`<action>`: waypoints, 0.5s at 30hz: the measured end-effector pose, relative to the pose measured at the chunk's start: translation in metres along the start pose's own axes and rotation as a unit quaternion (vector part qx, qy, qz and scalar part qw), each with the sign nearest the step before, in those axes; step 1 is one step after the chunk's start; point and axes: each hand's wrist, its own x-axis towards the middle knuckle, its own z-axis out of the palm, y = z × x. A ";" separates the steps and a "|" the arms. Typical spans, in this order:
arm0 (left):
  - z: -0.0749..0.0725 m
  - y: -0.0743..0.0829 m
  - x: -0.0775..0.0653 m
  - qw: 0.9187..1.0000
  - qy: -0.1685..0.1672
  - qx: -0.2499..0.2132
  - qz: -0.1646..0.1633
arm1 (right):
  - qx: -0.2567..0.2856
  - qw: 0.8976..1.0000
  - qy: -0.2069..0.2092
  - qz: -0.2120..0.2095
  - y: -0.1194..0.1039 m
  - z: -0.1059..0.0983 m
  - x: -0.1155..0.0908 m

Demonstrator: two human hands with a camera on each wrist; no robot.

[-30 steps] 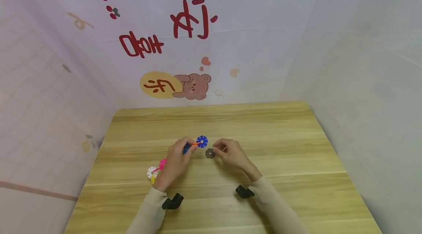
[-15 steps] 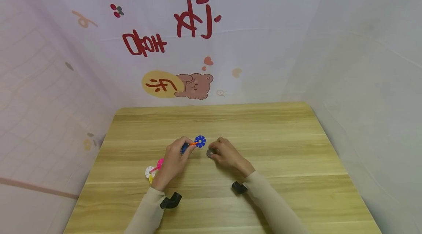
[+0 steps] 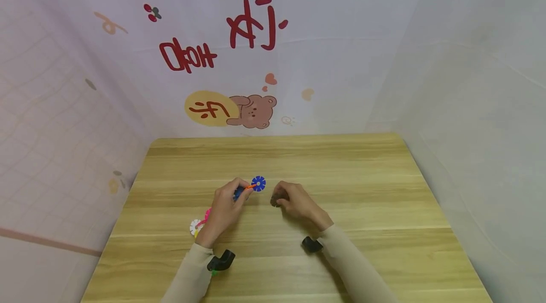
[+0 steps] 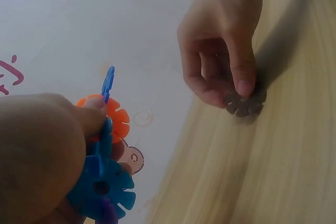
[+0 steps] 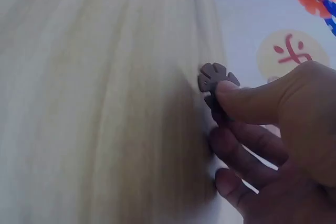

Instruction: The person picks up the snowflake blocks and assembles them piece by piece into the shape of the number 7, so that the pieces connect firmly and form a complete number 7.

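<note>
My left hand (image 3: 227, 206) pinches an orange notched plastic disc (image 4: 119, 121), one link in a chain of slotted discs. A dark blue disc (image 3: 258, 183) sticks out at the chain's far end, and a teal disc (image 4: 118, 182) with a bit of purple hangs on the near side. Pink and white discs (image 3: 195, 227) show by the left wrist, with a little yellow. Across a small gap, my right hand (image 3: 296, 200) holds a grey-brown slotted disc (image 5: 212, 76) between thumb and fingers. That disc (image 4: 245, 102) is partly covered by the fingertips.
The wood-grain table (image 3: 341, 165) stretches beneath both hands. Behind it hangs a pale printed cloth (image 3: 341, 80), with more cloth at both sides. A black curved piece (image 3: 221, 261) sits at each wrist, and a green bit (image 3: 214, 273) peeks out beside the left one.
My right hand has closed its fingers farther over the grey-brown disc, whose full face showed a second ago. The left hand stays nearly still. A green bit now shows by the left wrist.
</note>
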 end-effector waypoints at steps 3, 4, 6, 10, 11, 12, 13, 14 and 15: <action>0.001 0.000 0.000 1.000 -0.002 -0.004 0.004 | 0.039 0.999 0.015 0.018 0.002 -0.007 -0.008; 0.001 0.000 0.000 1.000 -0.002 -0.004 0.007 | 0.051 0.998 0.023 0.024 0.003 -0.010 -0.010; 0.002 0.000 0.000 1.000 -0.002 0.001 0.012 | 0.078 0.995 0.043 0.036 0.003 -0.016 -0.016; 0.005 0.000 0.000 1.000 -0.006 0.016 0.022 | 0.131 0.986 0.093 0.050 0.003 -0.029 -0.024; 0.005 0.000 0.000 1.000 -0.008 0.019 0.023 | 0.146 0.982 0.106 0.048 0.002 -0.031 -0.025; 0.006 0.001 0.000 0.999 -0.010 0.020 0.024 | 0.161 0.979 0.117 0.043 0.001 -0.034 -0.026; 0.006 0.002 0.001 0.999 -0.013 0.020 0.025 | 0.177 0.975 0.128 0.037 0.000 -0.036 -0.027; 0.007 0.003 0.001 0.999 -0.016 0.019 0.025 | 0.190 0.972 0.137 0.029 -0.001 -0.039 -0.028; 0.007 0.004 0.001 0.999 -0.019 0.019 0.027 | 0.204 0.968 0.144 0.021 -0.003 -0.041 -0.029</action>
